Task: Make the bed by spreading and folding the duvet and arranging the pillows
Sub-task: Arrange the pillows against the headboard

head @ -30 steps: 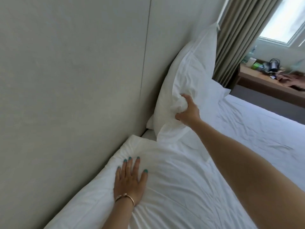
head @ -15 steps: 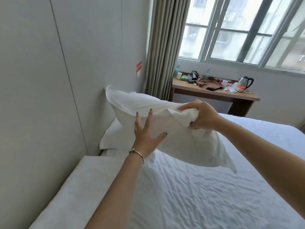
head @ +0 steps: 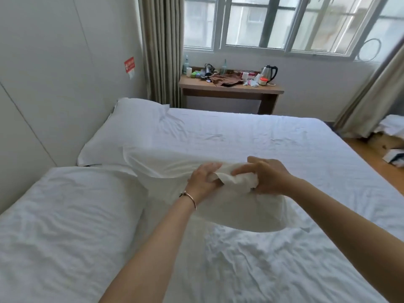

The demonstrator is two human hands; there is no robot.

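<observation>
Here both hands meet at the middle of the bed, close together and clamped on the same bunched edge of a white pillow (head: 229,206). The left hand (head: 203,180) grips the crumpled fabric from the near side, fingers curled under it, a thin bracelet (head: 189,197) circling the wrist. The right hand (head: 265,177) closes over the bunch from the far side, its knuckles up. The two hands are just beside each other with the wad of cloth between them.

The held pillow hangs above the duvet (head: 251,265), its lower edge sagging and throwing a shadow on the rumpled white cover beneath; its far corner trails toward the wall on the left. A second pillow (head: 124,132) lies flat at the head of the bed, against the pale panelled wall (head: 54,73), and a third pillow (head: 65,215) lies nearer the camera along the same wall, its surface wrinkled. The rest of the bed is covered in white, smoother toward the far side.

Beyond the bed a wooden desk (head: 231,89) stands under the window (head: 284,22), cluttered with small items, among them an electric kettle (head: 269,73) and a brown cloth. Beige curtains (head: 161,51) hang at the left of the window. A red sticker (head: 129,64) is fixed to the wall.
</observation>
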